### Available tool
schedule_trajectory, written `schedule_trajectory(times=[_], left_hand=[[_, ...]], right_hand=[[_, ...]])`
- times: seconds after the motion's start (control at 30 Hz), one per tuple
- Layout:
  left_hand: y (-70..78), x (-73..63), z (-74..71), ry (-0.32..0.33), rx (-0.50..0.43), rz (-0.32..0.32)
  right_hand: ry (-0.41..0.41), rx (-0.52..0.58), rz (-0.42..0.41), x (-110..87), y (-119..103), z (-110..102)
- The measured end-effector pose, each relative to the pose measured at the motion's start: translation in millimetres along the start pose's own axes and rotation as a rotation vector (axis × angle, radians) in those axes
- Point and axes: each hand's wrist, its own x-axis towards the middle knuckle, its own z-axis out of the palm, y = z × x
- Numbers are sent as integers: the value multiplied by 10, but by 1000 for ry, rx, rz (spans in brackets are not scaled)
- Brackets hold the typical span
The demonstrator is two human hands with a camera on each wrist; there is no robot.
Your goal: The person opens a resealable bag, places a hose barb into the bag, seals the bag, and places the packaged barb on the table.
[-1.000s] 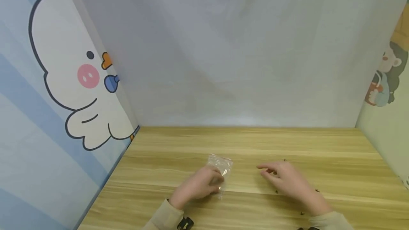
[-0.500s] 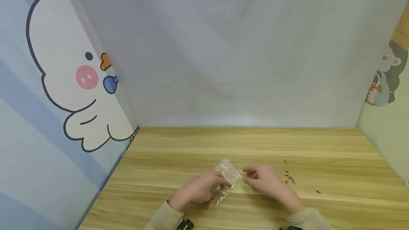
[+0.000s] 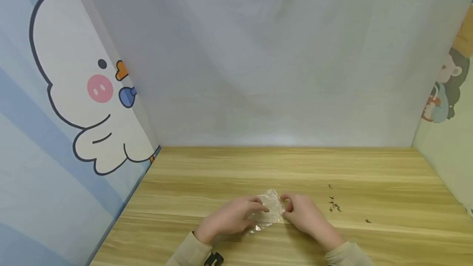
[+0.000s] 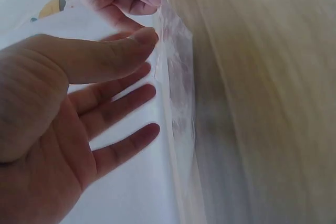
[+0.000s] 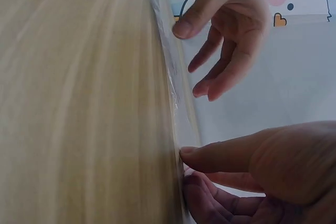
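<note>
A small clear zip bag (image 3: 272,207) lies on the wooden table between the two hands. My right hand (image 3: 303,212) pinches its right edge between thumb and fingers, which the right wrist view shows up close at the bag (image 5: 170,72). Over the bag's left side is my left hand (image 3: 234,216), its fingers (image 4: 134,106) loosely spread and holding nothing. In the right wrist view, the left thumb and fingers (image 5: 212,90) stand a little away from the plastic.
Several small dark metal pieces (image 3: 335,206), shaped like little screws, lie in a loose cluster right of my right hand. One piece (image 3: 368,221) lies farther right, another (image 3: 330,186) farther back. A grey backdrop (image 3: 281,60) rises behind the wooden table (image 3: 221,167).
My right hand has come left from over the small metal pieces to the bag and now pinches its edge. The bag has turned and shifted right. My left hand has loosened its fingers.
</note>
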Motion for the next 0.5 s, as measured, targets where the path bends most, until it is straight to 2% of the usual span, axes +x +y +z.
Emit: schedule_trajectory(times=[0.23, 0.37, 0.5], left_hand=[[55, -15, -8, 64, 48, -143], [56, -19, 29, 87, 78, -179], [51, -24, 52, 78, 89, -199]], right_hand=[[1, -5, 28, -12, -27, -4], [0, -5, 37, -13, -36, -1], [-6, 1, 46, -8, -30, -4]])
